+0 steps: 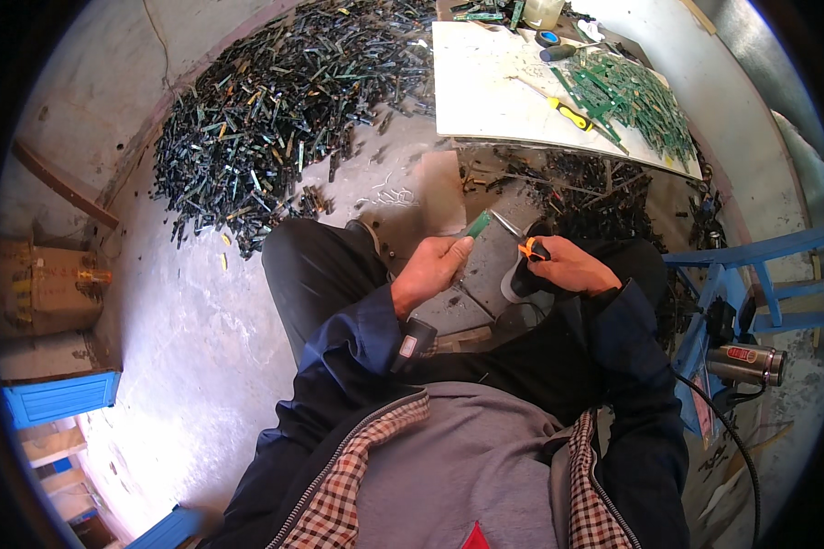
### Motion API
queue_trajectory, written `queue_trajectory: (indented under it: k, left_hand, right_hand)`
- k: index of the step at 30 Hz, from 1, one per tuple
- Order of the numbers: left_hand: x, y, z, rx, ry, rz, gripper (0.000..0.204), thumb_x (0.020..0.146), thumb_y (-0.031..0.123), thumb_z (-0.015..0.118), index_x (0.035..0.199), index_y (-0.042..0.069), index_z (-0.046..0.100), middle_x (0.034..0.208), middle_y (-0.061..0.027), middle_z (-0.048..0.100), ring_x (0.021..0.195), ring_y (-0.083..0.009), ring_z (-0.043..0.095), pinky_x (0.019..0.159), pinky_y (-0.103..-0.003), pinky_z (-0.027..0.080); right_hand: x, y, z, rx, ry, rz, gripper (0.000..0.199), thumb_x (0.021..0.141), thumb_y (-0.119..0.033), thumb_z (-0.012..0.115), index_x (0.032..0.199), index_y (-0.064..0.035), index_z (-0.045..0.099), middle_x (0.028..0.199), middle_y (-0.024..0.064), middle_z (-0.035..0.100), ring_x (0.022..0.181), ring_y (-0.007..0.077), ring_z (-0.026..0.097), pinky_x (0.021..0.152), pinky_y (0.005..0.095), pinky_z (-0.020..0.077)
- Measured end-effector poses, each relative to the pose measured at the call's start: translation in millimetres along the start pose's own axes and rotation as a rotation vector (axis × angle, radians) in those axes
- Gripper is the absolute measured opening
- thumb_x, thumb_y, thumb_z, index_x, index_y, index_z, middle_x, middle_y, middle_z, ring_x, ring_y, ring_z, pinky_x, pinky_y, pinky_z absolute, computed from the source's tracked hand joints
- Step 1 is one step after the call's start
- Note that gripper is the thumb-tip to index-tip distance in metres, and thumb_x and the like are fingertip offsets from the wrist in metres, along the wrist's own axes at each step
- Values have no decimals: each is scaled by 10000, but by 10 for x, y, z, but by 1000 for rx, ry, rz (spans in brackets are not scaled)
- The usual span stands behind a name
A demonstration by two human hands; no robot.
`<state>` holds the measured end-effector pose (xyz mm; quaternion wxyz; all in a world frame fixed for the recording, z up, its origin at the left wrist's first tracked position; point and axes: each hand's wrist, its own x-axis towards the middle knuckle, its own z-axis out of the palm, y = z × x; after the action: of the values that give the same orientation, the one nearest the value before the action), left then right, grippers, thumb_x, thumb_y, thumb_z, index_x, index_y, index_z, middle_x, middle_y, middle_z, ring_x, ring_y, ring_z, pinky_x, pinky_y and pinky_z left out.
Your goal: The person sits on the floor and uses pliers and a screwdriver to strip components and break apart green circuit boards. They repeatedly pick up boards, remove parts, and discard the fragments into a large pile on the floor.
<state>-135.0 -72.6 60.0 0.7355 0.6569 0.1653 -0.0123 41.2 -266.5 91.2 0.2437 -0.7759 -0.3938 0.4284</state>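
My left hand (433, 268) is closed on a narrow green circuit board strip (478, 224), pinched between thumb and fingers so its end points up and away. In my right hand (572, 268) is a pair of pliers (532, 248) with orange and black handles. Its slim jaws meet the far end of the strip; whether they grip it I cannot tell. Both hands are over the floor between my bent knees. A dark object with a small label (413, 345) lies by my left sleeve.
A large heap of dark strips (275, 110) covers the floor at far left. On a white board (485, 91) lie green circuit board strips (632, 96), a yellow-black screwdriver (569, 115) and a blue tape roll (547, 38). A blue stool (751, 261) and silver cylinder (746, 364) stand right.
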Motion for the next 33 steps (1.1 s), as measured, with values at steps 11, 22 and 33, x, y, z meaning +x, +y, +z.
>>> queue_trajectory:
  k: [11, 22, 33]
  left_hand:
    - [-26, 46, -1, -11, -7, -18, 446, 987, 354, 463, 657, 56, 486, 538, 24, 410, 453, -66, 341, 407, -246, 270]
    - [-35, 56, -5, -29, -17, -25, 442, 987, 354, 462, 662, 55, 488, 537, 25, 406, 452, -65, 337, 408, -246, 265]
    - [-42, 41, -45, -166, -6, -166, 463, 988, 379, 439, 647, 69, 480, 553, -18, 449, 459, -95, 368, 426, -251, 294]
  right_hand:
    - [-13, -104, -20, 68, -55, 31, 207, 823, -114, 601, 999, -10, 566, 744, 48, 552, 681, 127, 487, 612, 293, 401]
    - [3, -24, 23, 70, 13, -27, 208, 825, -80, 577, 1024, -18, 572, 766, 58, 544, 701, 154, 504, 637, 306, 421]
    - [14, -129, 266, -691, 722, -261, 159, 760, -47, 575, 917, -34, 556, 799, 138, 558, 794, 332, 570, 632, 412, 446]
